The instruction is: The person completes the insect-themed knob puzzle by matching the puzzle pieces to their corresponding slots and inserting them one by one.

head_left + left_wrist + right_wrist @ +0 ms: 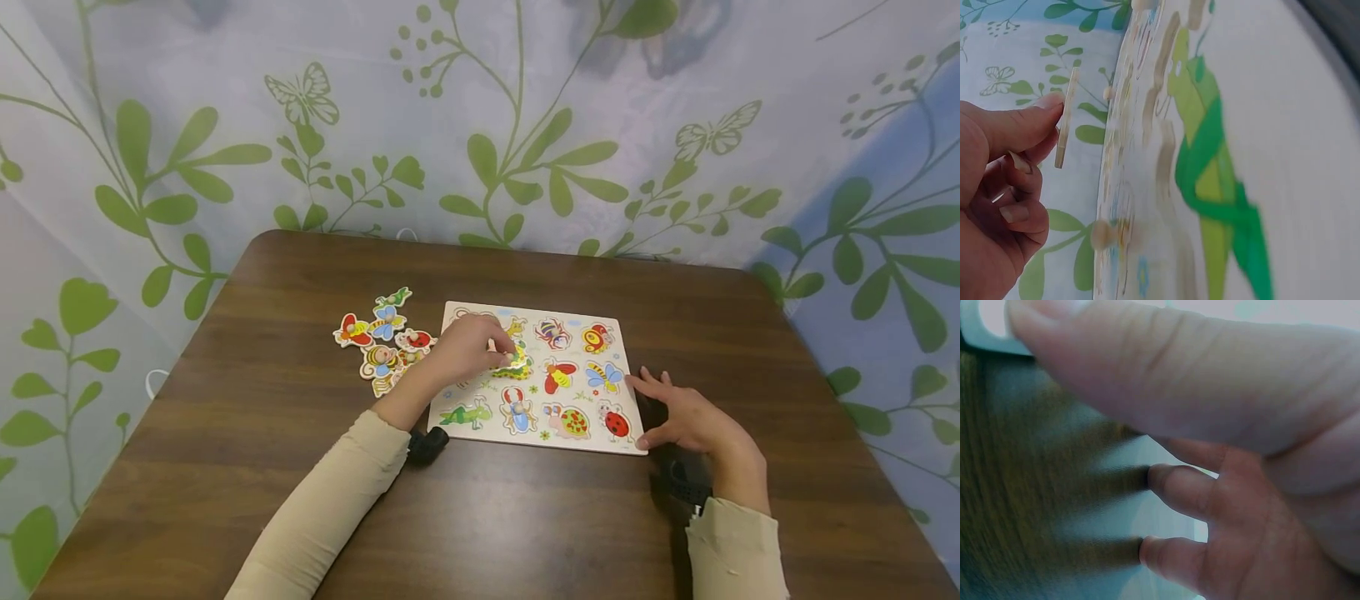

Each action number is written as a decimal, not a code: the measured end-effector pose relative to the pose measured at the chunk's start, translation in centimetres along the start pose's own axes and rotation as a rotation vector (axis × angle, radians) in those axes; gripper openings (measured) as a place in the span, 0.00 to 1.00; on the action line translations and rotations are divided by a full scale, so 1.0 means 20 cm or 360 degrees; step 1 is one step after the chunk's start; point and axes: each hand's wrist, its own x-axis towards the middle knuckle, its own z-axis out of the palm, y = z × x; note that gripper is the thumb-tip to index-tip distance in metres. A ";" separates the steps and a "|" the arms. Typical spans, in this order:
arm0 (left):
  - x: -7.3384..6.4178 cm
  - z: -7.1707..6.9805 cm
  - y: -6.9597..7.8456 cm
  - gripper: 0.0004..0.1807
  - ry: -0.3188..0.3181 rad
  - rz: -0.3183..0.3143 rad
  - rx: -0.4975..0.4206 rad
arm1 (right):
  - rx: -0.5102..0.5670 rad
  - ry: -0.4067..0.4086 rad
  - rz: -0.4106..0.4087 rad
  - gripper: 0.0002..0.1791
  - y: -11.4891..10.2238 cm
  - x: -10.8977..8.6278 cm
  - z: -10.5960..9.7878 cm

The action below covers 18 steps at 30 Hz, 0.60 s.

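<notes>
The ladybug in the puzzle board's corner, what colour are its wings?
The ladybug's wings are red with dark spots; the head view shows them best.

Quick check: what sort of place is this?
Likely an indoor booth set up for tabletop work: a wood-grain table, leaf-print fabric behind it, and an insect puzzle board on top.

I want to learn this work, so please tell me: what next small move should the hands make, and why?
Probably lower the pinched piece onto the board: the left hand holds it over the board, with a gap visible in the left wrist view, while the right hand touches the board's right edge.
</notes>
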 end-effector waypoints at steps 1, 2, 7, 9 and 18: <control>0.01 0.01 0.00 0.05 -0.0002 -0.0001 -0.0009 | -0.0006 0.0004 0.0002 0.60 0.00 0.00 0.00; 0.02 0.02 0.00 0.05 -0.0009 0.0000 -0.0017 | -0.0006 0.0005 0.0007 0.60 0.00 0.00 0.00; 0.04 0.06 0.00 0.04 -0.0068 -0.0036 -0.0045 | -0.0008 0.0015 0.0012 0.61 0.00 0.00 0.01; 0.05 0.07 0.00 0.04 -0.0083 -0.0069 -0.0069 | -0.0015 0.0020 0.0004 0.60 0.00 0.00 0.01; 0.05 0.10 -0.03 0.05 -0.0078 -0.0118 -0.0200 | -0.0019 0.0024 -0.0019 0.60 0.01 0.00 0.00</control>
